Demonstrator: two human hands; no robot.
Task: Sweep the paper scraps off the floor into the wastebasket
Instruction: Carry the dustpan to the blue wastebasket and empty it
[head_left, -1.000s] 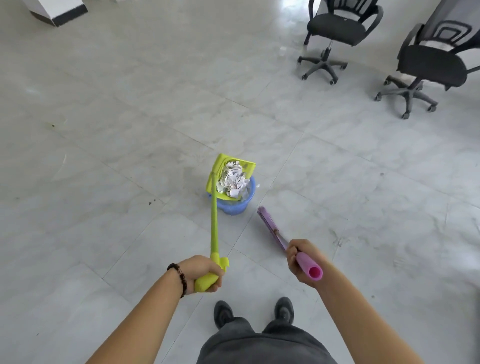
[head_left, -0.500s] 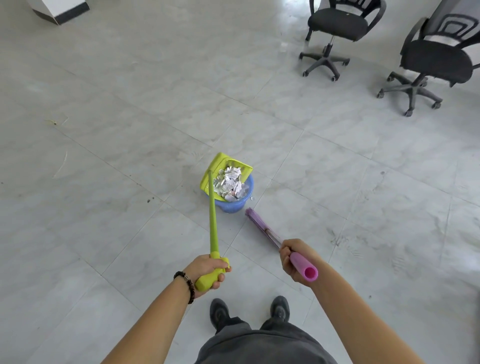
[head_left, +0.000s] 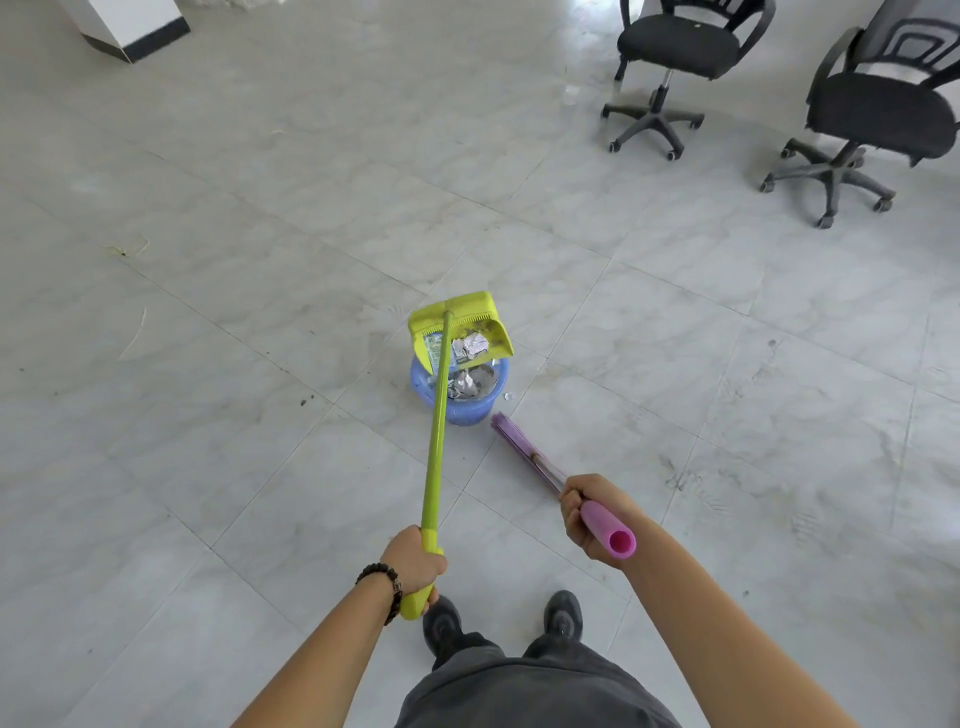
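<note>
Over the wastebasket (head_left: 470, 408), left hand (head_left: 415, 564) gripping dustpan (head_left: 460, 327), right hand (head_left: 589, 519) gripping broom (head_left: 524, 449)

Wastebasket (head_left: 460, 408): on the floor (head_left: 208, 415), straight ahead of my shoes (head_left: 563, 616).
Dustpan (head_left: 460, 317): tilted over the wastebasket's far rim, its long handle running back to my left hand (head_left: 415, 564).
Paper scraps (head_left: 475, 344): some in the dustpan, more below inside the wastebasket.
Stray scrap (head_left: 509, 396): on the floor, just right of the wastebasket.
Broom (head_left: 524, 452): right of the wastebasket, head near it, handle end in my right hand (head_left: 589, 512).
Chairs (head_left: 675, 47): two, far right, well behind the wastebasket.
</note>
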